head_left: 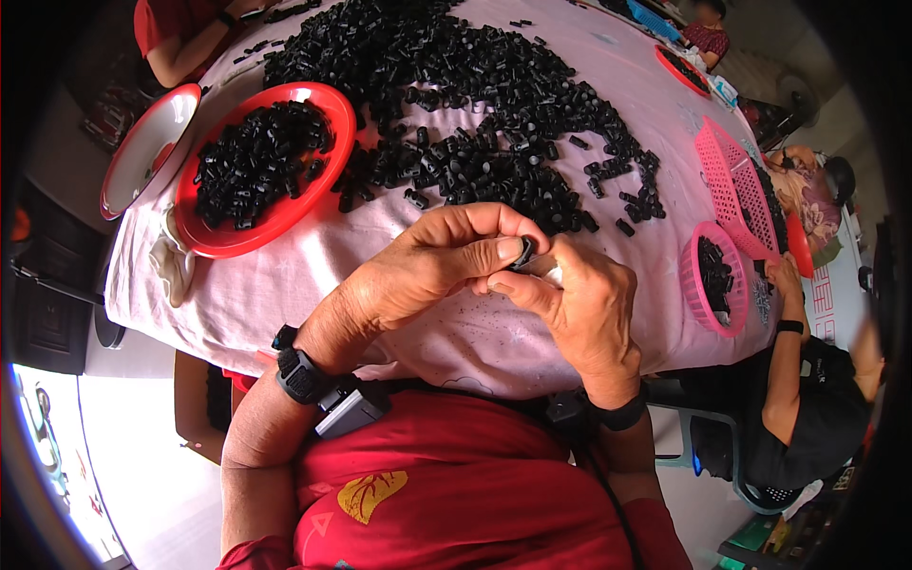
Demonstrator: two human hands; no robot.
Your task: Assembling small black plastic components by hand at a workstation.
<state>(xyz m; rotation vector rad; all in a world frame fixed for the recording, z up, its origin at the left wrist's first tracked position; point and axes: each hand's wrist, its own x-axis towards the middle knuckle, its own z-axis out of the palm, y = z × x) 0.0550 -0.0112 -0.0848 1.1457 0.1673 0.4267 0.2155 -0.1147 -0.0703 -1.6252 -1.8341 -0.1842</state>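
In front of my body, over the near part of the table, both hands meet. Thumb and fingers of my left hand [446,252] pinch a small black plastic part [522,253]. Close against it, my right hand [584,294] is closed on something whitish [551,274], mostly hidden by the fingers; its kind does not show. Just beyond my hands spreads a large heap of similar black plastic parts [494,157]. To the left, a red round tray [344,123] holds more of them.
A pink patterned cloth [446,332] covers the table. At the left edge stands a white basin [128,166] beside a crumpled pale cloth [171,261]. On the right are a pink round basket [696,294] and a pink rectangular basket [727,166]. Other people sit around the table.
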